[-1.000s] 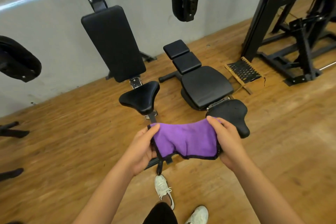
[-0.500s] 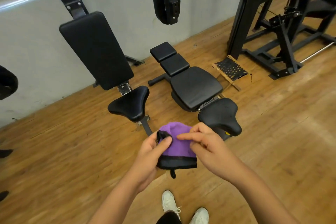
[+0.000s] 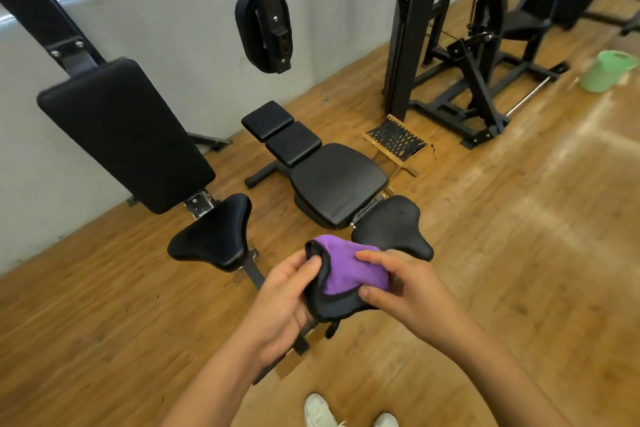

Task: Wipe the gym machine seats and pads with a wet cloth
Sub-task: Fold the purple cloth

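Both grips: my left hand [image 3: 280,298] and right hand [image 3: 412,291] each pinch the purple cloth [image 3: 349,270], bunched between them.
Cloth: in the air, near me.
Nearest target: saddle seat [image 3: 391,225] just beyond the cloth, far-right; right hand nearer.
Second seat [image 3: 214,236]: left, by my left hand.
Writing: none readable.

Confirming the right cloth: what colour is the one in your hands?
The soft folded cloth is purple with a black border, seen best in the head view.
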Available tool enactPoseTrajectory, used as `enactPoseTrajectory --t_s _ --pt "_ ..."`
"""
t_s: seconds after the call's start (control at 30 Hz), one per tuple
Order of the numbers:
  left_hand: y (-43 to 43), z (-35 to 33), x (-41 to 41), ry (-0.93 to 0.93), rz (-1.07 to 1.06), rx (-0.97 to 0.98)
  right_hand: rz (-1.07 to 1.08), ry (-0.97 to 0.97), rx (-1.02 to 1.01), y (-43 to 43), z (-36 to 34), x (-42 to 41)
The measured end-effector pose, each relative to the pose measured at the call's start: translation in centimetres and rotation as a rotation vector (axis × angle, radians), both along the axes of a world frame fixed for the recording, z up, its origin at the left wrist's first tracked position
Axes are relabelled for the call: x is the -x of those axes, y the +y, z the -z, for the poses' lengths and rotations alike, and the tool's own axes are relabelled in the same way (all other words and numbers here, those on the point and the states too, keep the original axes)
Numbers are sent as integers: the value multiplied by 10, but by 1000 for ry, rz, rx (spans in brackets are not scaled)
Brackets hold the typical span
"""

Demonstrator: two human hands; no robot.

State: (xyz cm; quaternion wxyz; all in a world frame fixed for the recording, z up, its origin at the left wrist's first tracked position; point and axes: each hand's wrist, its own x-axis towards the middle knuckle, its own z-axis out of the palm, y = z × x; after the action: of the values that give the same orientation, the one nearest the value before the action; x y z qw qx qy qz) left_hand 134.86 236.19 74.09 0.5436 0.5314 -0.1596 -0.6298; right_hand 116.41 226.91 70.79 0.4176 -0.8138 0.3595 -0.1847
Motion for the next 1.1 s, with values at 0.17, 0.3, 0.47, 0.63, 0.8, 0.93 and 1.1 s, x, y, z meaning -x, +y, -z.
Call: enactPoseTrajectory --t_s 0.17,0.3,0.47,0.63,0.8,0.93,1.1 --pt "-35 -5 -9 -100 157 99 112 12 76 -17 -8 12" --pt "-68 -6 10 -246 407 215 202 24 105 -30 -14 43" --pt "-140 0 62 -722 735 386 283 30 124 -65 -24 102" --pt "-216 2 148 -1074 801 536 360 43 122 -121 -26 191" --pt "-302 4 251 -1191 836 530 429 14 95 -204 -24 286" --pt "-365 -3 347 -1074 901 386 569 -212 -76 -263 -13 347" --pt "-428 39 426 -864 856 410 685 -410 -300 -315 9 419"
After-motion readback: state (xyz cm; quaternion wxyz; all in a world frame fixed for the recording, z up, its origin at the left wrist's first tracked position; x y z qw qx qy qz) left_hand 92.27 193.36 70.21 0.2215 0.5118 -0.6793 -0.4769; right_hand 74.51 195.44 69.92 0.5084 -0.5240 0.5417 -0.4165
